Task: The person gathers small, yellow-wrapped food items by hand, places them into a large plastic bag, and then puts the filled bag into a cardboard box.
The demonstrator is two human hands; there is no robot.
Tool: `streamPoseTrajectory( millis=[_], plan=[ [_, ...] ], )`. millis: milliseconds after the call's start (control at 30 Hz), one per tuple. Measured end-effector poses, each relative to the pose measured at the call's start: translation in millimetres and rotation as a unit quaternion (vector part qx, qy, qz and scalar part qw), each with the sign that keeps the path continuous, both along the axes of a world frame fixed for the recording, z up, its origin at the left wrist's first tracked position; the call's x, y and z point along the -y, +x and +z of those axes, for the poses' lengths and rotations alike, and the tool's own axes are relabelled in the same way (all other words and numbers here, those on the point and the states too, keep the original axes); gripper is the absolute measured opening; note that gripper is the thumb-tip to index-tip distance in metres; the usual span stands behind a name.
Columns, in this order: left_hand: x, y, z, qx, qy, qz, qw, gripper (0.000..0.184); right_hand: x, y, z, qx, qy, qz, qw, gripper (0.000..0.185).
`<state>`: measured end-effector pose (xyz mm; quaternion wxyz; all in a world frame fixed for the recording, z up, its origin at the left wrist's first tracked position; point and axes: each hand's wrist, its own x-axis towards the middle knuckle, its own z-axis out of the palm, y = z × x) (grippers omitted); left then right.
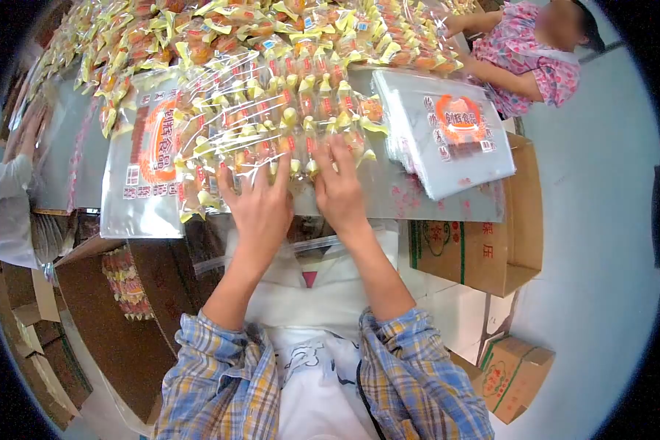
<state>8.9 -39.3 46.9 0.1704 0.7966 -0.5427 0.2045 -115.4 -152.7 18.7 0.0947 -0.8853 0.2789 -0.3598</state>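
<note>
two bare hands lie on close-set rows of small wrapped packets (301,95), which sit at the near edge of the table (381,192), straight ahead of the person. the left hand (262,211) rests on the near left part of the rows, its fingers spread apart and tips on the wrappers; the right hand (339,196) lies just beside it on the near right part, fingers parted too, pointing away from the body. neither hand shows a closed grip, and whether the thumbs pinch anything i cannot tell. the packets have pale yellow ends and red marks, and shiny streaks of clear film run over part of the rows. just left of them lies a clear printed bag (154,143) with orange and dark lettering; to the right is a stack of similar bags (455,128), slightly fanned at its left side. beyond, a loose heap of packets (220,29) covers the far side of the table. a person in a pink patterned top (521,44) stands at the far right, arms reaching to the heap. below the table edge, an open carton (95,315) stands at left with more packets inside, and another carton (447,253) stands at right.
</note>
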Motion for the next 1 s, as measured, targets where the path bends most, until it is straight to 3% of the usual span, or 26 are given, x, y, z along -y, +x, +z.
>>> streamPoseTrajectory(
  millis=[133, 233, 333, 367, 433, 500, 567, 600, 733, 767, 833, 967, 1000],
  plan=[
    [1.7, -3.6, 6.2, -0.052, 0.003, -0.002, 0.999, 0.055, -5.8, 2.0, 12.8, 0.000, -0.019, -0.008, 1.000, 0.056],
    [3.9, -7.8, 15.8, -0.073, 0.027, 0.012, 0.997, 0.059, -31.2, -30.8, 36.5, 0.032, 0.008, 0.057, 0.998, 0.040],
    [11.4, -11.8, 25.1, -0.063, 0.019, 0.027, 0.998, 0.061, 4.1, -84.7, 29.2, 0.096, -0.173, 0.205, 0.959, 0.026],
    [9.8, -14.4, 25.7, -0.057, 0.016, 0.032, 0.998, 0.061, 29.9, -74.2, 51.9, 0.129, -0.176, 0.179, 0.959, 0.018],
    [12.6, -16.5, 6.6, -0.033, 0.008, -0.003, 0.999, 0.063, 78.5, -55.5, 74.3, 0.089, 0.004, 0.036, 0.995, 0.046],
    [24.8, -14.8, -7.3, 0.039, 0.007, -0.049, 0.998, 0.066, 125.5, -51.9, 53.3, -0.069, -0.045, 0.026, 0.996, 0.056],
    [31.8, -23.8, 6.1, -0.029, 0.005, -0.093, 0.995, 0.066, 145.9, -50.3, 26.1, -0.199, -0.122, 0.027, 0.972, 0.057],
    [35.1, -26.6, 11.7, -0.052, 0.005, -0.086, 0.995, 0.066, 150.3, -46.6, 32.1, -0.203, -0.086, 0.041, 0.974, 0.057],
    [53.4, -32.9, 13.3, -0.084, 0.027, -0.050, 0.995, 0.066, 123.1, -56.8, 47.1, -0.074, 0.079, -0.066, 0.992, 0.056],
    [58.0, -35.5, 11.3, -0.080, 0.036, -0.042, 0.995, 0.067, 114.8, -63.8, 44.2, 0.083, 0.161, -0.042, 0.983, 0.057],
    [60.1, -36.8, 14.0, -0.094, 0.021, -0.067, 0.993, 0.066, 97.2, -79.8, 36.4, 0.384, 0.311, 0.007, 0.870, 0.059],
    [71.0, -36.4, 8.4, -0.061, 0.002, -0.101, 0.993, 0.067, 8.9, -103.5, 28.0, 0.443, 0.504, 0.169, 0.722, 0.072],
    [73.4, -38.8, 4.2, -0.072, 0.016, -0.110, 0.991, 0.067, -8.3, -103.4, 27.2, 0.388, 0.491, 0.152, 0.765, 0.072]
  ],
)
